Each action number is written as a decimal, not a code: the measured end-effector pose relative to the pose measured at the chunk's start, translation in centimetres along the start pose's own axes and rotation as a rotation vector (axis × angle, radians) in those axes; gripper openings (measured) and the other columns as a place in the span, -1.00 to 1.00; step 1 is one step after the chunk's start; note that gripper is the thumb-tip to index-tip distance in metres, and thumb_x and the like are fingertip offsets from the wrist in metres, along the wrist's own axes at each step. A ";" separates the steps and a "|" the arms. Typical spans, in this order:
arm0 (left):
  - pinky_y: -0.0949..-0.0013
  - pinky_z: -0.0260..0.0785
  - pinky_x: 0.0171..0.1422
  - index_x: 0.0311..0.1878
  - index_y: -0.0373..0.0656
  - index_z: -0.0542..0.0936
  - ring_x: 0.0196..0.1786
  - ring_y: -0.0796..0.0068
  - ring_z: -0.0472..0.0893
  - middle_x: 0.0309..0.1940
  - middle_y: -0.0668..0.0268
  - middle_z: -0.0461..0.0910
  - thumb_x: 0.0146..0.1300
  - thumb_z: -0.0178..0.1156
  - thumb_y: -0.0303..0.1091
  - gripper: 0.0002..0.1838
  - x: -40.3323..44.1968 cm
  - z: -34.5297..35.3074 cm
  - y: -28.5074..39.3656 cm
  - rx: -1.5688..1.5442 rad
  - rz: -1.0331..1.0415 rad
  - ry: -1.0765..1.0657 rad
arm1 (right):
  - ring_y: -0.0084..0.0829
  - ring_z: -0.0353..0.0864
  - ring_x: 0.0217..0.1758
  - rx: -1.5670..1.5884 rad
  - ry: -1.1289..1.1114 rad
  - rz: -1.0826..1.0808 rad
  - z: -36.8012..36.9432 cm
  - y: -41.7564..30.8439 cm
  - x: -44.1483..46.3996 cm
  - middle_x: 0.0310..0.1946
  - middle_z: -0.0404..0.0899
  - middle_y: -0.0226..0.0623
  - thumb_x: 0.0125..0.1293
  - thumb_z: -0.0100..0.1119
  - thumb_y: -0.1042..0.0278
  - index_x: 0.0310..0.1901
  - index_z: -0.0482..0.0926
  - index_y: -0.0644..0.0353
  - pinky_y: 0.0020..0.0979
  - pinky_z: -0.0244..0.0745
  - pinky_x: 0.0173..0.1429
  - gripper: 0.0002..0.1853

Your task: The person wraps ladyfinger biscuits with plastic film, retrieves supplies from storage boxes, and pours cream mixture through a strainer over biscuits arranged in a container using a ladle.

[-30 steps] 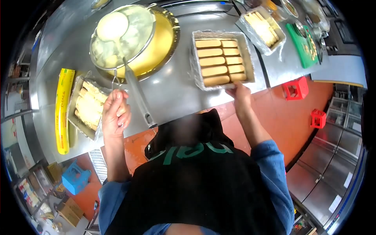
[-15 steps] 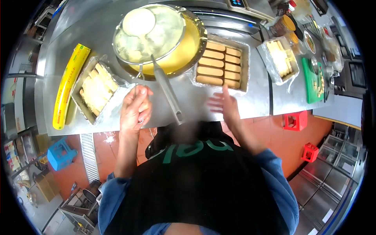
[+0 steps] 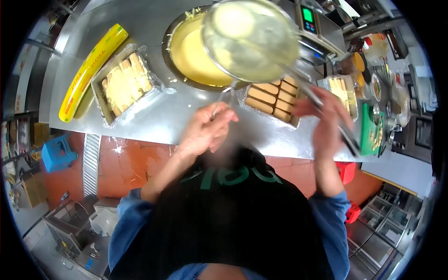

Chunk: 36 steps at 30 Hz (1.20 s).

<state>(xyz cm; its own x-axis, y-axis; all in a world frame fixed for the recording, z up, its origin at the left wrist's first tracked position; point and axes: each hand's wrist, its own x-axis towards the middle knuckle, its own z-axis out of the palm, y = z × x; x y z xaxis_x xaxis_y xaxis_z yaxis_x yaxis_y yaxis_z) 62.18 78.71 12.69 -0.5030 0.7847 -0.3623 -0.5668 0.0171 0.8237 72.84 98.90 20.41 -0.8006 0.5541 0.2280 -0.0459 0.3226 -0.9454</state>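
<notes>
My left hand [image 3: 208,126] is closed around the thin wire handle of a large round sieve [image 3: 261,51]. The sieve hangs over the right side of a bowl of yellow cream [image 3: 192,58] and partly over a lined tin of ladyfingers [image 3: 262,97]. A ladle [image 3: 233,21] lies in the sieve, its bowl coated with pale cream. Its long metal handle slants to the lower right, blurred, and my right hand [image 3: 326,114] is wrapped around it, beside the ladyfinger tin.
To the left stand a cream-topped tin [image 3: 125,84] in plastic film and a yellow roll box [image 3: 91,72]. A scale [image 3: 310,23] is at the back. Another filled tin [image 3: 343,91] and a green cutting board [image 3: 371,133] are at the right. A blue stool [image 3: 58,151] stands on the floor.
The sieve with the ladle has moved right, off much of the cream bowl. My right hand, open before, has closed on the ladle handle. The view has shifted too.
</notes>
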 end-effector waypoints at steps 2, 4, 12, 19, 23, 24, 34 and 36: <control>0.59 0.01 -0.76 -0.25 -0.29 0.43 -0.79 0.73 0.16 -0.77 0.54 0.12 0.37 0.03 -0.15 -0.68 -0.2 1.3 0.6 0.016 -0.034 -0.080 | -0.19 0.65 -0.46 -0.038 0.051 -0.031 -2.6 -2.6 -0.8 -0.39 0.60 0.08 0.35 -0.12 0.22 -0.04 0.45 0.53 -0.35 0.57 -0.33 -0.57; 0.59 0.02 -0.73 -0.26 -0.29 0.42 -0.77 0.73 0.16 -0.77 0.54 0.12 0.39 0.00 -0.17 -0.69 -0.1 2.6 1.1 0.047 -0.071 -0.142 | -0.14 0.65 -0.46 -0.058 0.110 -0.067 -4.8 -4.2 -1.8 -0.40 0.59 0.12 0.32 -0.10 0.21 -0.05 0.45 0.55 -0.33 0.57 -0.32 -0.54; 0.56 0.01 -0.70 -0.26 -0.28 0.41 -0.74 0.73 0.16 -0.74 0.53 0.13 0.40 -0.02 -0.20 -0.72 1.3 3.5 -2.5 0.010 -0.209 -0.319 | -0.16 0.64 -0.50 -0.123 0.210 -0.107 -7.9 -5.5 -3.9 -0.46 0.58 0.14 0.32 -0.10 0.20 -0.07 0.45 0.57 -0.34 0.55 -0.26 -0.54; 0.54 -0.01 -0.69 -0.23 -0.28 0.41 -0.72 0.71 0.13 -0.73 0.54 0.10 0.37 0.00 -0.20 -0.72 2.9 3.8 -5.6 -0.013 -0.302 -0.413 | -0.24 0.65 -0.37 -0.472 -0.275 -0.323 -1.5 0.9 3.7 -0.31 0.63 -0.05 0.17 0.18 0.46 -0.17 0.63 0.21 -0.44 0.51 -0.23 -0.82; 0.53 0.00 -0.69 -0.22 -0.28 0.41 -0.73 0.70 0.14 -0.73 0.54 0.11 0.36 0.01 -0.19 -0.72 3.7 4.0 -5.3 0.018 -0.314 -0.405 | -0.18 0.59 -0.36 -0.748 -0.607 -0.449 3.0 4.3 6.0 -0.40 0.55 -0.13 0.01 0.22 0.58 -0.21 0.57 0.09 -0.29 0.48 -0.30 -0.74; 0.53 0.00 -0.69 -0.22 -0.27 0.41 -0.73 0.70 0.14 -0.74 0.54 0.11 0.35 0.01 -0.19 -0.72 3.9 3.9 -5.4 0.012 -0.318 -0.416 | -0.17 0.57 -0.36 -0.806 -0.685 -0.462 3.6 5.2 6.2 -0.43 0.53 -0.15 -0.03 0.23 0.59 -0.22 0.55 0.09 -0.26 0.48 -0.31 -0.71; 0.52 -0.02 -0.69 -0.22 -0.25 0.42 -0.74 0.66 0.15 -0.76 0.51 0.13 0.34 0.02 -0.21 -0.74 5.4 2.5 -6.7 -0.030 -0.333 -0.353 | -0.30 0.65 -0.33 -0.261 -0.653 -0.391 5.7 6.8 5.7 -0.41 0.57 -0.23 0.05 0.19 0.58 -0.13 0.56 0.09 -0.40 0.55 -0.26 -0.70; 0.52 -0.02 -0.69 -0.21 -0.25 0.42 -0.75 0.66 0.15 -0.76 0.50 0.13 0.34 0.02 -0.19 -0.73 5.5 2.2 -7.4 -0.047 -0.332 -0.345 | -0.41 0.66 -0.29 -0.039 -0.574 0.127 5.3 6.2 5.7 -0.38 0.63 -0.23 0.19 0.13 0.48 -0.17 0.62 0.18 -0.47 0.55 -0.21 -0.82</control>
<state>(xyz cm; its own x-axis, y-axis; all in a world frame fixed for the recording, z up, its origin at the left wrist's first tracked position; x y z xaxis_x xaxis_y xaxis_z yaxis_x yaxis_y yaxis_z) 65.01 84.29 5.58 -0.0482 0.9014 -0.4304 -0.6929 0.2801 0.6644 64.87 99.97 14.65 -0.9942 0.0894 -0.0592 0.0846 0.3151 -0.9453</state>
